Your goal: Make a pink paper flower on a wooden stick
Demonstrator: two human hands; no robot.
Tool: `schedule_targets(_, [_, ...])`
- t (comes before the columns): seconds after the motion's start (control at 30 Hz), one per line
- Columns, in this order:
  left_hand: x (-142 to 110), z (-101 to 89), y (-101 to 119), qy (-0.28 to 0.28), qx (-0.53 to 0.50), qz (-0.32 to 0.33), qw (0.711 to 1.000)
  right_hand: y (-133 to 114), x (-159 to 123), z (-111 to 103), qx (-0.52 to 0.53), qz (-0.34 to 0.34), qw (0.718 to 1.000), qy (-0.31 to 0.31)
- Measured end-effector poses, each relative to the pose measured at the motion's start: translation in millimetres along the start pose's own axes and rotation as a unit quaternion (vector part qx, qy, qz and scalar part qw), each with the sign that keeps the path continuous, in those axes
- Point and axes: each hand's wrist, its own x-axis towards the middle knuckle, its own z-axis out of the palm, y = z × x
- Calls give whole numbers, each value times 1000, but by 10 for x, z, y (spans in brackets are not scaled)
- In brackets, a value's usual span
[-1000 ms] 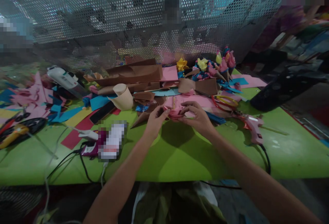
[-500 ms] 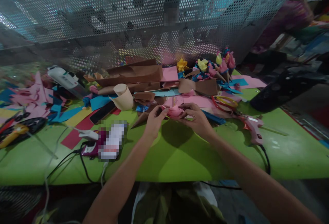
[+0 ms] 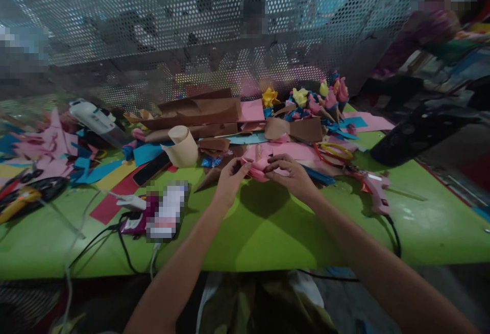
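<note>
Between my two hands, just above the green table (image 3: 268, 242), is a folded pink paper flower (image 3: 258, 172) with layered edges. My left hand (image 3: 231, 176) pinches its left side between thumb and fingers. On the opposite side, the curled fingers of my right hand (image 3: 291, 175) grip the paper, hiding part of it. A pink sheet (image 3: 302, 151) lies just behind my right hand, and a brown paper cone (image 3: 212, 174) is left of my left hand.
A pink glue gun (image 3: 377, 193) with its cord and scissors (image 3: 337, 151) lie at right, near a dark bottle (image 3: 409, 137). Paper flowers (image 3: 331, 100) stand behind. At left are a phone (image 3: 168, 211), cables and coloured paper (image 3: 109, 206). A person (image 3: 424, 32) is beyond.
The pink paper has gone from a smooth rounded shape to one with visible layered folds at its front. My hands stay in nearly the same place, the right fingers slightly shifted.
</note>
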Motion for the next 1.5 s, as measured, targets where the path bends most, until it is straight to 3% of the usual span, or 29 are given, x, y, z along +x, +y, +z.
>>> schedule_targets(0.23, [5,-14,2,9,-1,-4,1000,-49,2,-31,2,-9,1000,5])
schedule_targets(0.43, [-1,-16,-4,1,-9,-9,1000,-25,-2,-7,16,2,999,-37])
schedule_targets(0.67, [-4,-11,0,-12,-5,-16,1000,11,6,-22,18,15,1000,3])
schedule_targets(1.13, [-4,-13,14,-6,16,-2,1000,-25,22,-25,50,47,998,-12])
schedule_targets(1.5, [1,-11,12,-9,22,7,1000,-16,19,-38,54,65,996,12])
